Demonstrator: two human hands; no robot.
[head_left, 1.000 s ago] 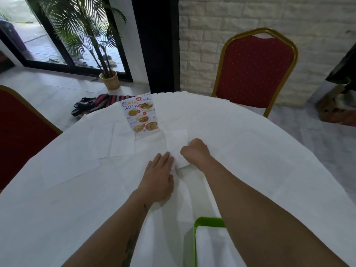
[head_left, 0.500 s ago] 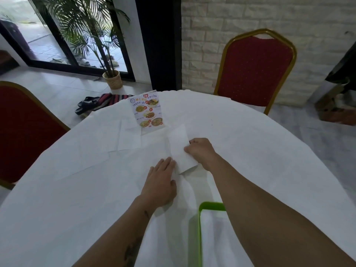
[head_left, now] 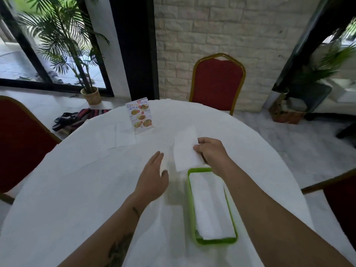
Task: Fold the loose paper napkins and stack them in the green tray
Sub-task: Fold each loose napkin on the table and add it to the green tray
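My right hand (head_left: 211, 153) pinches the right edge of a folded white napkin (head_left: 185, 150) and holds it just above the table, beyond the far end of the green tray (head_left: 212, 241). The tray lies lengthwise near me and holds a stack of folded white napkins (head_left: 209, 205). To the tray's left, my left hand (head_left: 154, 176) hovers flat and holds nothing, fingers together, thumb out. More loose napkins (head_left: 125, 136) lie unfolded on the white tablecloth at the far left.
A menu card (head_left: 139, 116) stands near the table's far edge. Red chairs stand at the far side (head_left: 217, 83), at the left (head_left: 19, 143) and at the right (head_left: 341, 197). A potted palm (head_left: 90, 94) and sandals (head_left: 63, 120) are on the floor.
My right hand has lifted the folded napkin off the table and brought it right, toward the tray. My left hand has let go of it. The camera has tilted, so the whole tray shows.
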